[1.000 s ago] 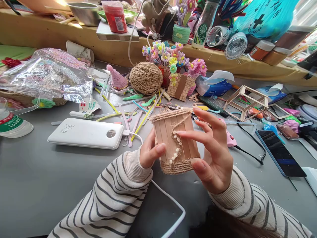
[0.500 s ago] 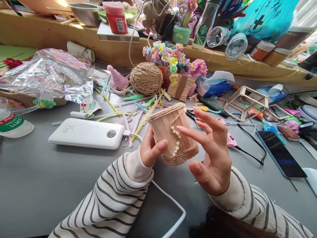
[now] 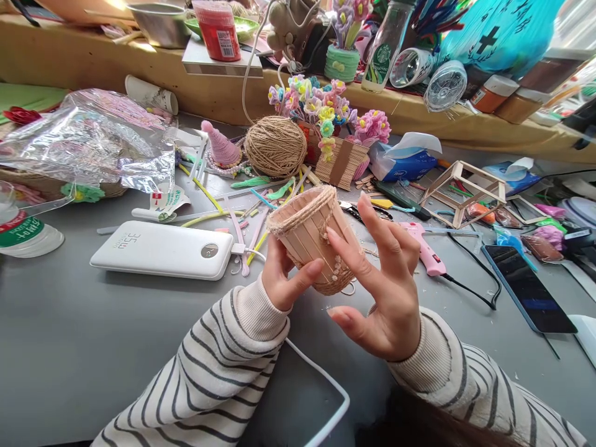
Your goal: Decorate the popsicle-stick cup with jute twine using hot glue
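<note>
My left hand (image 3: 286, 276) grips a small pot (image 3: 305, 239) made of upright wooden sticks, its thumb on the near side and its fingers hidden behind. Twine is wound round the pot's rim and base, and the open top tilts toward me. A twine piece with small pale beads (image 3: 336, 267) runs down its right side. My right hand (image 3: 382, 279) is at that side with fingers spread, the index fingertip at the upper end of the beaded twine. Its thumb stands apart from the pot, and it holds nothing.
A white power bank (image 3: 162, 250) with a cable lies left. Behind the pot are a twine ball (image 3: 275, 146), scissors (image 3: 358, 212) and scattered pipe cleaners. A pink glue gun (image 3: 426, 248), a phone (image 3: 528, 288) and a wooden stick frame (image 3: 463, 194) are on the right.
My left hand has tipped the pot so its open top shows more and its base has swung up. The right hand has moved left, closer to the pot.
</note>
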A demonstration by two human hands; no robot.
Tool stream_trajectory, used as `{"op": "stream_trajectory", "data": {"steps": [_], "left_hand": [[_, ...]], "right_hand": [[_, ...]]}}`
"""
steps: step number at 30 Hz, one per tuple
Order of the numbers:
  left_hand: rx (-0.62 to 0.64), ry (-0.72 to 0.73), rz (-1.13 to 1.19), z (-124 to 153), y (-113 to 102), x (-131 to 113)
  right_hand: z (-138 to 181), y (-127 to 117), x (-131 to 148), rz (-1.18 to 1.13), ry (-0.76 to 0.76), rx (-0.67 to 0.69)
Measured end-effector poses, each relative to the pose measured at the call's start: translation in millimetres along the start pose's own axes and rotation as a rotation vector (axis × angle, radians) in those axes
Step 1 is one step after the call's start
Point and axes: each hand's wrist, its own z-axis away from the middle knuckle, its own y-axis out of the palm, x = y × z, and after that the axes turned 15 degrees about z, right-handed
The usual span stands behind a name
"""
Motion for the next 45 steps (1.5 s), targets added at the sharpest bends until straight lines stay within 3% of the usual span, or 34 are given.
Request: {"op": "stream_trajectory", "data": {"steps": [8, 14, 31, 45], "left_hand": [[0.009, 0.033, 0.015, 1, 1, 1], [-0.032, -0.067, 0.001, 1, 2, -4], [-0.050, -0.139, -0.008, 1, 6, -10], [-0.024, -0.057, 0.007, -2, 5, -7]], "right_hand": [[-1, -2, 1, 0.034, 0.032, 0.016], [-2, -3, 3, 0.075, 0.039, 0.021], [-4, 1, 3, 0.029, 0.011, -0.048], [-2, 2, 1, 0.014, 0.010, -0.051]]}}
